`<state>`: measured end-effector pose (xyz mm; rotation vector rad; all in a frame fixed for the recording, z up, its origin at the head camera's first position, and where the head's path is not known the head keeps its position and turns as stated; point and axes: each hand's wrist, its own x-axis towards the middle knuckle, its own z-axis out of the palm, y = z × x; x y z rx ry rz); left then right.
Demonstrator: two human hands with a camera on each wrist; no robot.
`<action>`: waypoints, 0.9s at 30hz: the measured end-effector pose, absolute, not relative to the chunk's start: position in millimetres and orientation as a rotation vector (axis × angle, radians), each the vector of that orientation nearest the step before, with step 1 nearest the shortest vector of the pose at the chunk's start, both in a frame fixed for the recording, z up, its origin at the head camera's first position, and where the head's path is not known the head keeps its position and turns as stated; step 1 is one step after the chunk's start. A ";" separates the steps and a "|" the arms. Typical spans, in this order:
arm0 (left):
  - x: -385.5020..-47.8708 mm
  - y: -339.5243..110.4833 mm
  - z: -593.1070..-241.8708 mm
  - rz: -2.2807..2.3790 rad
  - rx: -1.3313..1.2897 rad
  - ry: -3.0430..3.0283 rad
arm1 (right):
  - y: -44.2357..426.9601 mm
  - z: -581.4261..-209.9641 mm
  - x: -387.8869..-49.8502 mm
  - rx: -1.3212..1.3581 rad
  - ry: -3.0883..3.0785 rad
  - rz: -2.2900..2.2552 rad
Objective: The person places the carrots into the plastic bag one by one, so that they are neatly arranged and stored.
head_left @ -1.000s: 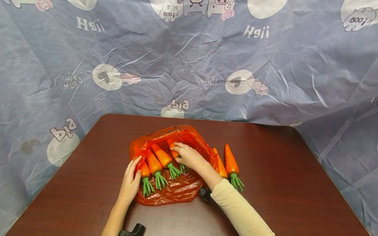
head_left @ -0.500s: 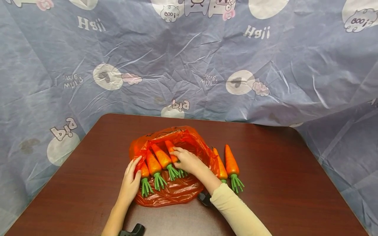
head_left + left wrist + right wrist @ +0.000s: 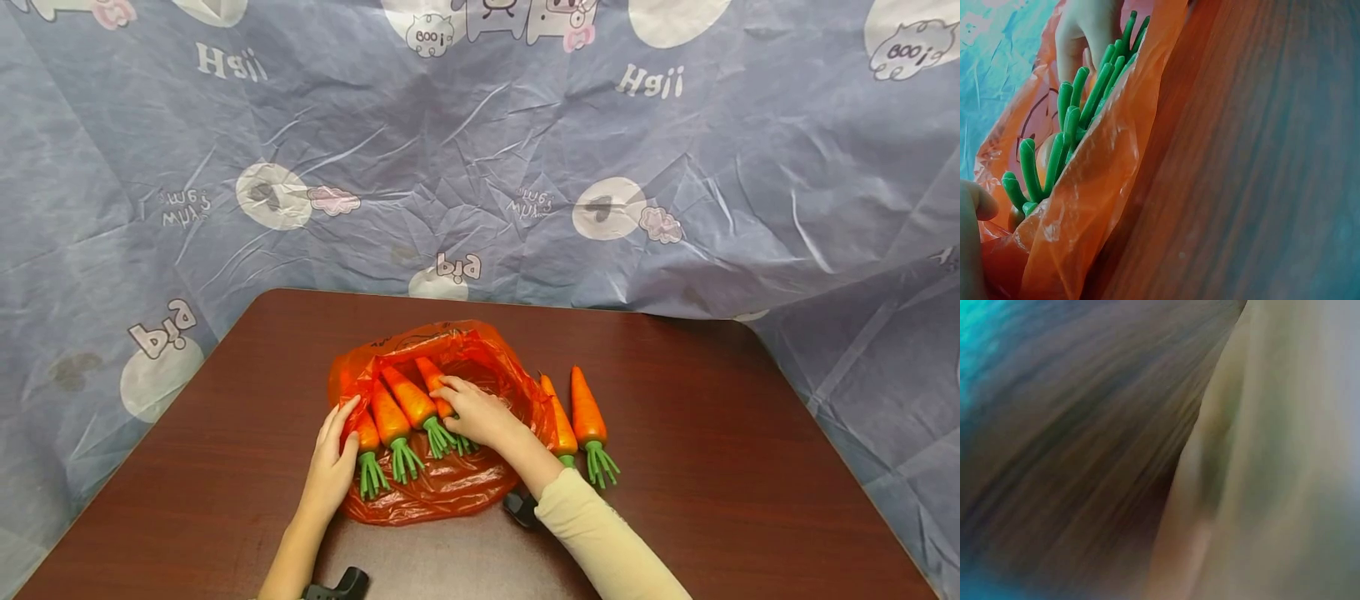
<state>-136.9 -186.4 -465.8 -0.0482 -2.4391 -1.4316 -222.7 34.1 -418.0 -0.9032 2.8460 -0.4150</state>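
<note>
Gripping a carrot (image 3: 430, 374), half-curled, the right hand (image 3: 480, 412) could collapse the bag (image 3: 442, 496) by catching on it; the left hand (image 3: 332, 454), at nine o'clock, touches it, pinch unclear.

The right fingers (image 3: 453, 384) partly hide the carrot (image 3: 428, 372) beneath them. Right of those fingers, the sleeve (image 3: 603, 533) covers most leaves of an outer carrot (image 3: 559, 421). Beyond the left fingers (image 3: 339, 417), the red bag (image 3: 442, 507) veils the tip of the leftmost carrot (image 3: 367, 435). The left wrist view crops those fingers; the right blurs the bench (image 3: 1079, 450).
</note>
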 end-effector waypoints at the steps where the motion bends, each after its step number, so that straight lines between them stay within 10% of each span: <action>1: -136.6 -186.3 -465.9 -1.434 -0.050 -2.442 | 34.6 -417.4 -221.8 -0.902 2.848 -0.418; 27: -137.1 -186.9 -465.4 -1.432 -0.051 -2.445 | 58.6 -375.9 -181.6 -1.088 3.104 -0.432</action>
